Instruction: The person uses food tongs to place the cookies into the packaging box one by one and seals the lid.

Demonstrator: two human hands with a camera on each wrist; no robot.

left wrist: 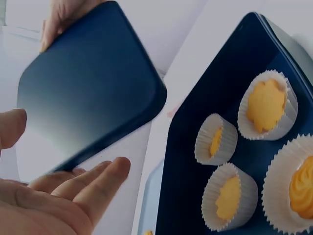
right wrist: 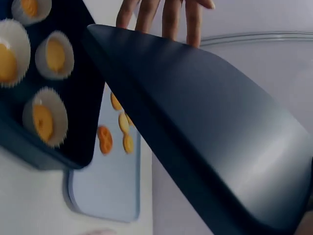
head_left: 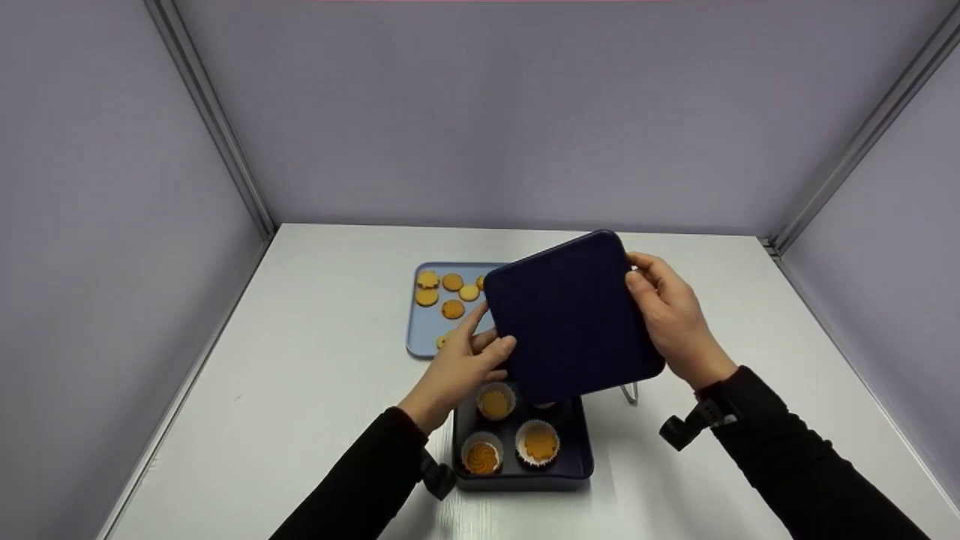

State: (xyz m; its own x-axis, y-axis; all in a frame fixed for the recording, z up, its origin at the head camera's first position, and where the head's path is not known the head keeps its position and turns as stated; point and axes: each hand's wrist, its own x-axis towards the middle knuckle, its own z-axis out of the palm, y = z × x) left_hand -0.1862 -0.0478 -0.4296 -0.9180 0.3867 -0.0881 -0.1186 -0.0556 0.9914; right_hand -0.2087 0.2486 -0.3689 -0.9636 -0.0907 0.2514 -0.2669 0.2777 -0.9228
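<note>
A dark blue square lid (head_left: pixel 574 319) is held tilted above the matching dark blue baking pan (head_left: pixel 525 480). My right hand (head_left: pixel 671 319) grips its right edge, thumb on the near face and fingers behind. At the opposite edge is my left hand (head_left: pixel 465 367), its fingers fairly straight and spread; the lid partly hides their contact. White paper cups with cookies stand in the pan, among them a flower-shaped cookie (left wrist: pixel 266 105) and a swirled cookie (head_left: pixel 482 457). The lid covers the pan's far part in the head view.
Behind the pan lies a light blue tray (head_left: pixel 420 330) with several cookies (head_left: pixel 452 283), partly hidden by the lid and left hand. A thin metal loop (head_left: pixel 631 394) shows on the white table (head_left: pixel 322 337) below the lid's right corner. Grey panels (head_left: pixel 480 112) enclose the table.
</note>
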